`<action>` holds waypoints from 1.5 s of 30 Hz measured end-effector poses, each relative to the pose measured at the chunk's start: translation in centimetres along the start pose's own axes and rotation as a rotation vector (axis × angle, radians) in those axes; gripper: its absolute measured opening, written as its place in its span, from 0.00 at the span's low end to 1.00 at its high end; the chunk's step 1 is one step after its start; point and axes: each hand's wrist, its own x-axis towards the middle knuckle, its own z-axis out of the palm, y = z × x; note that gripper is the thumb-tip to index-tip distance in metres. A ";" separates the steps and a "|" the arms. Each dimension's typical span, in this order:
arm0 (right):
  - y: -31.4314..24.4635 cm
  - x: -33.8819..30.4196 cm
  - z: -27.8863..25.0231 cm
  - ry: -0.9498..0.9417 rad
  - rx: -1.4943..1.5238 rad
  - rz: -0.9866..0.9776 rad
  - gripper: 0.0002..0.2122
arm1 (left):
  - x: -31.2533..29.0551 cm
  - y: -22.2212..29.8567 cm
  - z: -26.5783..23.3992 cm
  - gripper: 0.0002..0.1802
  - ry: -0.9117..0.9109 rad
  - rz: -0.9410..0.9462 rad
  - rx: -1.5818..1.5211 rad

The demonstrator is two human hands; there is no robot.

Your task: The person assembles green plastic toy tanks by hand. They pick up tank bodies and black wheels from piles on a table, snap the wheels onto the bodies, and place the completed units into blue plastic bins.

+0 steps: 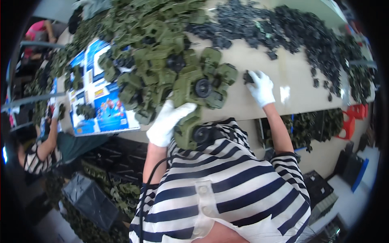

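Note:
My left hand (167, 122), in a white glove, is closed around an olive-green toy truck (185, 133). The truck stands on end at the table's near edge, close to my striped shirt, and two black wheels face right. Part of its body is hidden behind my fingers and thumb. To the right, over the pale tabletop (247, 58), my gloved right hand (261, 88) pinches a small black part (247, 77) at its fingertips; its exact kind is too small to tell. Just beyond my left hand rises a heap of green toy truck bodies (162, 52).
Small black parts (239, 20) spread over the far table and down its right side. A blue-and-white printed cardboard box (99, 109) lies to the left. Crates of green parts (320, 125) sit below the table, near a red stool (349, 123). Another person's arm (52, 131) shows at far left.

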 end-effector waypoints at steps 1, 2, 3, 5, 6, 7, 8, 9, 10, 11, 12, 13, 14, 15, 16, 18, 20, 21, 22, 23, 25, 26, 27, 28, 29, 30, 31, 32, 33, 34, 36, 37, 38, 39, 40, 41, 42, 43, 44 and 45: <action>0.3 0.2 0.2 -0.031 -0.057 0.000 0.25 | 0.4 -0.5 -0.1 0.24 -0.002 -0.006 0.032; 1.2 0.3 1.1 -0.140 -0.117 -0.062 0.24 | 0.9 -1.0 -0.4 0.24 0.007 -0.012 0.071; 2.6 0.3 2.4 -0.152 -0.081 -0.100 0.24 | 1.5 -1.3 -0.5 0.25 -0.046 -0.019 0.072; 3.5 0.2 3.5 -0.136 0.032 -0.090 0.23 | 2.0 -1.1 0.3 0.29 -0.033 -0.028 0.036; 3.3 0.2 3.6 -0.108 0.101 -0.038 0.22 | 2.2 -0.8 0.7 0.32 -0.020 -0.030 0.019; 2.2 0.8 2.9 -0.080 0.173 0.003 0.22 | 2.2 -0.1 1.7 0.33 -0.044 0.011 -0.021; 1.1 1.5 1.9 -0.114 0.493 0.079 0.22 | 2.7 0.0 1.8 0.33 -0.078 0.035 0.008; -2.1 2.9 -1.7 -0.155 0.820 0.154 0.23 | 3.3 -0.1 1.8 0.34 -0.105 0.055 0.041; -4.6 4.0 -4.8 -0.194 1.143 0.238 0.23 | 3.7 -0.2 1.9 0.34 -0.139 0.070 0.074; -6.4 4.8 -6.8 -0.294 1.270 0.208 0.24 | 3.8 0.4 2.4 0.35 -0.122 0.009 0.120; -7.8 5.6 -8.6 -0.388 1.392 0.177 0.25 | 3.8 0.8 2.7 0.35 -0.156 0.013 0.138; -8.9 6.0 -9.3 -0.485 1.511 0.143 0.26 | 3.7 1.0 2.9 0.35 -0.190 0.018 0.154; -9.6 6.3 -9.0 -0.522 1.592 0.083 0.26 | 3.7 1.2 3.2 0.35 -0.221 0.023 0.170; -10.2 6.6 -8.6 -0.564 1.671 0.024 0.27 | 3.4 1.8 3.7 0.34 -0.212 -0.005 0.192; -10.5 6.8 -8.5 -0.608 1.749 -0.038 0.28 | 3.4 2.1 4.0 0.34 -0.219 -0.009 0.183; -10.7 6.8 -8.5 -0.639 1.802 -0.009 0.30 | 3.3 2.3 4.1 0.34 -0.224 -0.019 0.161; -10.7 6.6 -7.9 -0.659 1.844 0.024 0.30 | 3.4 2.5 3.9 0.34 -0.207 -0.046 0.192; -10.7 6.5 -7.6 -0.659 1.871 0.041 0.30 | 3.5 2.6 3.9 0.34 -0.201 -0.061 0.210; -10.6 6.4 -7.2 -0.658 1.898 0.058 0.30 | 3.5 2.6 3.8 0.34 -0.199 -0.061 0.203; -10.6 6.4 -6.9 -0.657 1.924 0.077 0.29 | 3.4 2.6 3.8 0.34 -0.198 -0.061 0.197; -10.6 6.4 -6.8 -0.670 1.907 0.065 0.29 | 3.4 2.5 3.6 0.34 -0.192 -0.054 0.182; -10.6 6.4 -6.8 -0.675 1.898 0.060 0.29 | 3.4 2.4 3.6 0.34 -0.190 -0.050 0.172; -10.5 6.5 -6.7 -0.691 1.877 0.047 0.29 | 3.4 2.3 3.5 0.34 -0.186 -0.048 0.165; -10.3 6.5 -6.7 -0.707 1.856 0.034 0.28 | 3.5 2.2 3.3 0.34 -0.195 -0.046 0.163; -10.2 6.6 -6.8 -0.722 1.835 0.021 0.28 | 3.6 2.1 3.1 0.34 -0.205 -0.045 0.162; -10.1 6.6 -6.7 -0.716 1.830 0.010 0.28 | 3.6 2.0 3.0 0.34 -0.216 -0.046 0.161; -10.0 6.7 -6.8 -0.710 1.824 -0.001 0.27 | 3.7 2.0 2.9 0.34 -0.213 -0.050 0.172; -9.9 6.8 -6.8 -0.704 1.818 -0.011 0.27 | 3.7 2.0 2.9 0.34 -0.209 -0.054 0.183; -9.9 6.9 -6.8 -0.696 1.784 -0.029 0.26 | 3.7 2.1 3.0 0.34 -0.208 -0.057 0.194; -9.8 7.0 -6.8 -0.686 1.749 -0.045 0.26 | 3.7 2.3 3.1 0.34 -0.204 -0.055 0.191; -9.7 7.3 -6.8 -0.684 1.671 -0.066 0.25 | 3.7 2.5 3.2 0.33 -0.198 -0.051 0.188; -9.6 7.5 -6.9 -0.690 1.626 -0.071 0.25 | 3.8 2.5 3.2 0.33 -0.202 -0.054 0.182; -9.4 7.6 -6.9 -0.696 1.581 -0.074 0.25 | 3.8 2.5 3.1 0.33 -0.208 -0.058 0.176; -9.2 7.8 -6.8 -0.698 1.545 -0.095 0.25 | 3.9 2.5 3.0 0.33 -0.212 -0.061 0.173; -8.9 7.9 -6.5 -0.698 1.509 -0.116 0.25 | 4.1 2.5 3.0 0.34 -0.209 -0.068 0.161; -8.7 7.9 -6.5 -0.698 1.473 -0.135 0.25 | 4.3 2.4 3.1 0.34 -0.207 -0.074 0.148; -9.0 8.2 -7.1 -0.692 1.434 -0.136 0.25 | 4.5 2.2 3.0 0.35 -0.201 -0.079 0.133; -9.7 8.6 -8.3 -0.687 1.397 -0.143 0.26 | 4.7 1.7 3.2 0.38 -0.165 -0.017 0.148; -10.4 8.8 -8.9 -0.682 1.361 -0.150 0.26 | 5.0 0.8 3.4 0.42 -0.128 0.046 0.163; -11.0 8.6 -8.5 -0.596 1.382 -0.120 0.27 | 5.4 0.1 3.8 0.45 -0.097 0.105 0.177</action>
